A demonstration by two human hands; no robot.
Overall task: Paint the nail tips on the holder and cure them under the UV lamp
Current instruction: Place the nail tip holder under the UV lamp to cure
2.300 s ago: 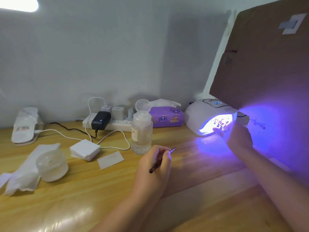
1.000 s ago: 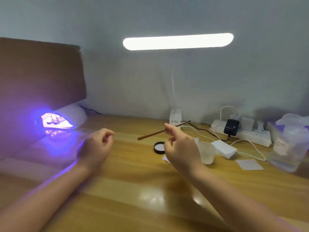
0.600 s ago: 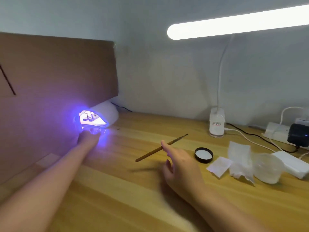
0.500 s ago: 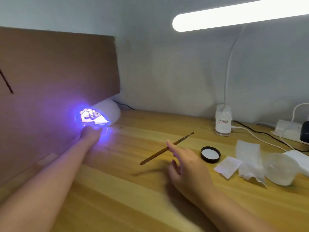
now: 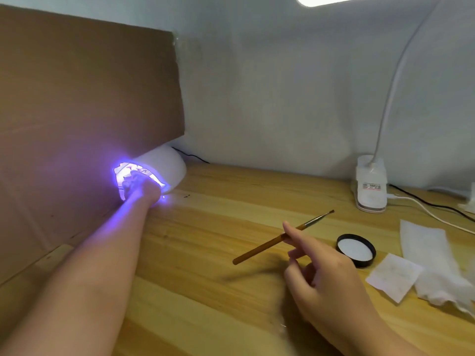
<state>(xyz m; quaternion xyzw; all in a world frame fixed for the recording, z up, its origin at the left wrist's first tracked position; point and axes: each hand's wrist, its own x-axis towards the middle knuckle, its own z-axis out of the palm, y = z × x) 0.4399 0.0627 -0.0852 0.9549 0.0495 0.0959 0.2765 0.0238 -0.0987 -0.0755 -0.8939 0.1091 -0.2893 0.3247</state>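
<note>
The white UV lamp (image 5: pixel 168 163) stands at the back left and glows violet from its mouth. My left hand (image 5: pixel 140 188) reaches into that mouth. Its fingers are lost in the glare, so I cannot tell whether they hold anything. The nail tip holder shows only as pale blurred shapes (image 5: pixel 128 173) inside the glow. My right hand (image 5: pixel 326 281) hovers over the middle of the wooden table (image 5: pixel 205 227). It pinches a thin wooden brush (image 5: pixel 267 244) near the metal ferrule, with the bristles pointing back right.
A brown cardboard sheet (image 5: pixel 77 98) leans over the lamp on the left. To the right lie a black lid (image 5: pixel 356 249), a square wipe (image 5: pixel 393 276) and crumpled tissue (image 5: pixel 434 255). A white desk lamp base (image 5: pixel 371 186) and cables (image 5: pixel 437 214) sit by the wall.
My left hand has pushed from the lamp's front edge into its glowing mouth. My right hand keeps the brush in about the same place. The view has come closer.
</note>
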